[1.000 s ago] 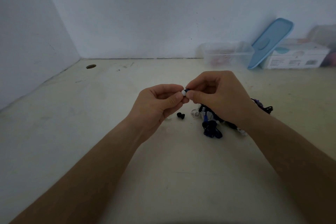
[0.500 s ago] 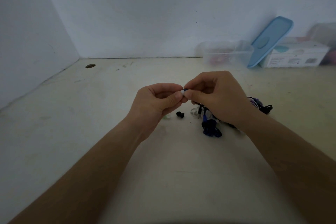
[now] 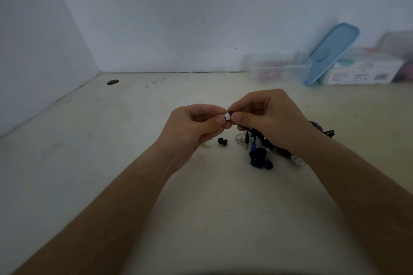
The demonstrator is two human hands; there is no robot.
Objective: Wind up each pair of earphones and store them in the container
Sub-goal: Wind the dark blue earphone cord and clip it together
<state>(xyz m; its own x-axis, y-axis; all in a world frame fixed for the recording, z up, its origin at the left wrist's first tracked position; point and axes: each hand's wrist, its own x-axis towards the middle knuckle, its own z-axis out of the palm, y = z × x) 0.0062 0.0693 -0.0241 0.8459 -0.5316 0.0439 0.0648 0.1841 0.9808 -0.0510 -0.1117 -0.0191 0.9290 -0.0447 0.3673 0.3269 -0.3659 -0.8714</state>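
Earphone tangle (image 3: 260,158) partly hidden behind right hand (image 3: 268,118); container (image 3: 279,67) blurred.

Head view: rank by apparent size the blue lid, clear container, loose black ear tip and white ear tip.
Largest: the blue lid and clear container, about alike, unranked.
Next: the loose black ear tip.
Smallest: the white ear tip, only partly visible.

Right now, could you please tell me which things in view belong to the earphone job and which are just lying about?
Job: left hand and right hand, both pinching the white-tipped earbud; tangled earphones on the table; clear container at the back; blue lid leaning beside it; loose black ear tip, probably.
Lying about: white box; blurred items far right; hole in the table.
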